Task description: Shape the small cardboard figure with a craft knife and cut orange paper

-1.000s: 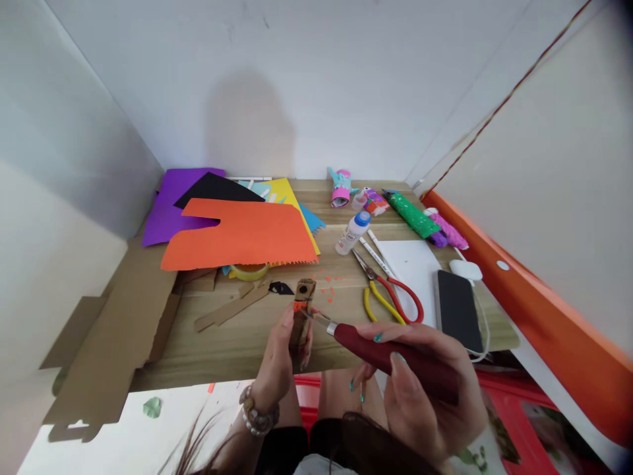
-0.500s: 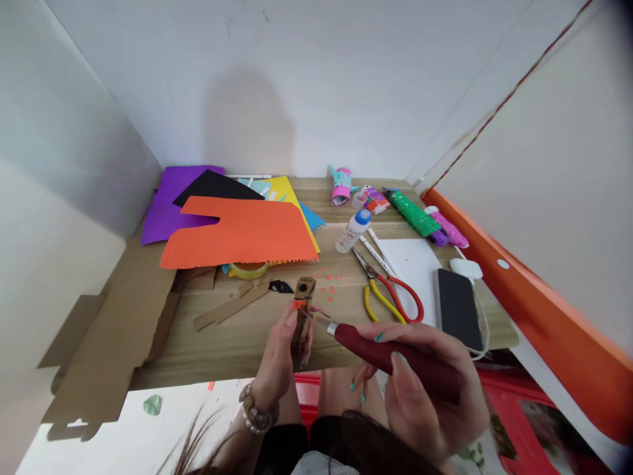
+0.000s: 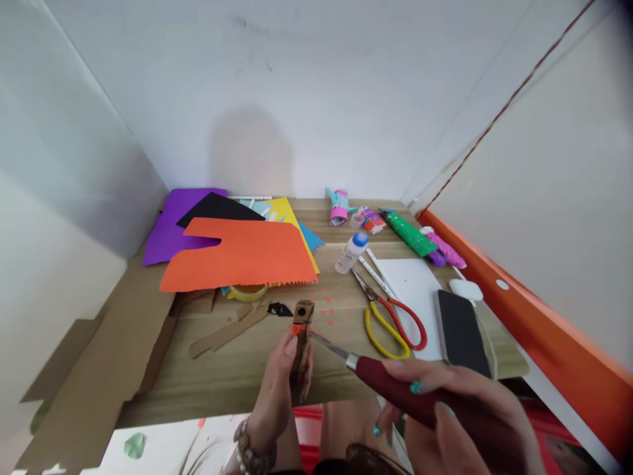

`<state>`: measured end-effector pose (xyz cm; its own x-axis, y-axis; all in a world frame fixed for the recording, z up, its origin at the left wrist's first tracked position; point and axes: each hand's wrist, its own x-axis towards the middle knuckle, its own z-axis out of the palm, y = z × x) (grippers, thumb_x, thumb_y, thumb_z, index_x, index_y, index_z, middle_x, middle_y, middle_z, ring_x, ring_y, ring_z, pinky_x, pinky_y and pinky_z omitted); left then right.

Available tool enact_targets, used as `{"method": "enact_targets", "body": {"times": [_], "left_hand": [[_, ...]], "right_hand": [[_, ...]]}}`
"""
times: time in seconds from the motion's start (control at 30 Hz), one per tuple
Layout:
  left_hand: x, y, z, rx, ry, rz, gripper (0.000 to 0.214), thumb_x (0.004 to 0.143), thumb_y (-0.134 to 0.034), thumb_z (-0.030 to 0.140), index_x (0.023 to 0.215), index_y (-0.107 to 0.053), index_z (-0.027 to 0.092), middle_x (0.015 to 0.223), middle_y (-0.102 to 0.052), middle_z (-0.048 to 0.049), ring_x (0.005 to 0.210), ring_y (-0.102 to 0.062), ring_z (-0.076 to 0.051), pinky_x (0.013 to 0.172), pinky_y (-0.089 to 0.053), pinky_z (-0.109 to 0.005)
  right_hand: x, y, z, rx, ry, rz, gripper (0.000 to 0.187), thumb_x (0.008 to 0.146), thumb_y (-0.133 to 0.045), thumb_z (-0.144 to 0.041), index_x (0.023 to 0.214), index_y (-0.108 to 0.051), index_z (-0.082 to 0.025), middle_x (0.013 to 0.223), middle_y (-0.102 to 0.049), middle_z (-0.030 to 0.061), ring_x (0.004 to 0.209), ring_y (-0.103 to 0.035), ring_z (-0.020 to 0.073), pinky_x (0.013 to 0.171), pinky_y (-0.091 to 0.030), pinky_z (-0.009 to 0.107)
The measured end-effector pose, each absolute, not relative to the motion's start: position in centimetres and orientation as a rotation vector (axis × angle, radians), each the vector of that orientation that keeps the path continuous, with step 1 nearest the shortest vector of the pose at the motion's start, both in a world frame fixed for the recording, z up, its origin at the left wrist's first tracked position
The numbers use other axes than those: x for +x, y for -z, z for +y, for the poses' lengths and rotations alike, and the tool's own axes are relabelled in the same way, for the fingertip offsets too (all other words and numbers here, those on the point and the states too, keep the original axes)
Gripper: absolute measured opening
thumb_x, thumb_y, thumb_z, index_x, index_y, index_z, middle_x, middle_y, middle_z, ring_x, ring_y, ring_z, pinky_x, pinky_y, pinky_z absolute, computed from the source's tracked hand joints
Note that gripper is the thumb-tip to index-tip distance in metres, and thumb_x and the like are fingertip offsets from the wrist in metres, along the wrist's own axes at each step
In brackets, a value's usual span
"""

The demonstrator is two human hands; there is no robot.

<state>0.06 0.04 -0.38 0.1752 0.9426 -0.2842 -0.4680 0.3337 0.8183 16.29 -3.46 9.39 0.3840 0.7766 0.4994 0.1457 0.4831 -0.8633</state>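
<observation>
Upright in my left hand is a narrow brown cardboard piece, with a black dot near its top and an orange patch below. My fingers and thumb wrap its lower part. My right hand grips the dark red handle of a craft knife, whose thin metal blade points left toward the cardboard piece. The blade tip is beside the piece, seemingly apart from it. Tiny orange paper scraps lie behind the blade. Part of the handle is hidden in my right hand.
Orange paper lies over other coloured sheets and a tape roll. Cardboard overhangs the table's left edge. Scissors, a glue bottle, white paper and a phone lie to the right.
My right hand has drawn the craft knife right and down, taking its blade away from the cardboard piece. My left hand still holds the piece. The view has tilted up slightly.
</observation>
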Motion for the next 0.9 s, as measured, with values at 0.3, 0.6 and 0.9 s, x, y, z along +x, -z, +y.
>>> {"method": "enact_targets", "body": {"times": [0.3, 0.6, 0.9], "left_hand": [[0.1, 2.3, 1.4, 0.561, -1.144, 0.831, 0.067, 0.078, -0.078, 0.078, 0.107, -0.067, 0.019, 0.064, -0.054, 0.0054, 0.043, -0.043, -0.008, 0.040, -0.036, -0.019], [0.4, -0.3, 1.4, 0.681, -1.232, 0.867, 0.059, 0.080, -0.077, 0.074, 0.097, -0.062, 0.020, 0.061, -0.052, 0.0084, 0.042, -0.039, -0.007, 0.040, -0.031, -0.018], [0.9, 0.9, 2.0, 0.710, -1.364, 0.872, 0.062, 0.078, -0.075, 0.075, 0.098, -0.065, 0.017, 0.059, -0.051, 0.0090, 0.041, -0.039, -0.008, 0.039, -0.030, -0.020]], "right_hand": [[19.7, -8.9, -2.0, -1.052, -0.361, -0.741, 0.015, 0.084, -0.085, -0.027, 0.091, -0.079, -0.016, 0.085, -0.084, 0.0107, 0.045, -0.072, 0.0236, 0.032, -0.055, 0.031], [20.8, -9.5, -5.2, -1.081, -0.590, -0.664, 0.032, 0.082, -0.092, -0.041, 0.097, -0.076, -0.017, 0.095, -0.085, 0.0096, 0.045, -0.065, 0.0140, 0.040, -0.054, 0.027], [19.9, -11.5, -4.8, -1.022, -0.675, -0.690, 0.048, 0.069, -0.101, -0.036, 0.108, -0.079, -0.018, 0.112, -0.083, 0.0081, 0.057, -0.063, 0.0097, 0.055, -0.059, 0.026]]}}
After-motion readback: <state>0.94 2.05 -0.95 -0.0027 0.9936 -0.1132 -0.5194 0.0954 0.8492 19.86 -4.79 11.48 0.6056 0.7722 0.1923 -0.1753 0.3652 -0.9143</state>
